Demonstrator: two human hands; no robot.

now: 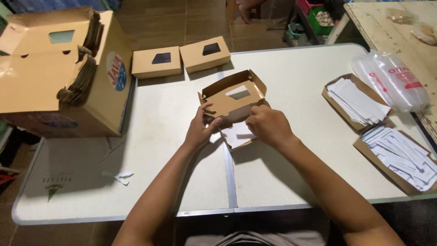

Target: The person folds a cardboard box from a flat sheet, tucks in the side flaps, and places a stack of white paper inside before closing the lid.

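Box: small brown cardboard box with a window lid, open, mid-table, white paper inside.
Left hand: pinching the box's left wall.
Right hand: gripping its right front edge.
Behind box: two closed brown windowed boxes.

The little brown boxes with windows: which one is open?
The box in the middle, between the left hand and right hand, has its lid up. The two boxes behind are shut.

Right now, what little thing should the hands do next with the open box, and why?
Probably press the white paper flat into the box. The lid stands open, the left hand holds one edge, the right hand rests on the paper, and the paper looks only partly tucked in.
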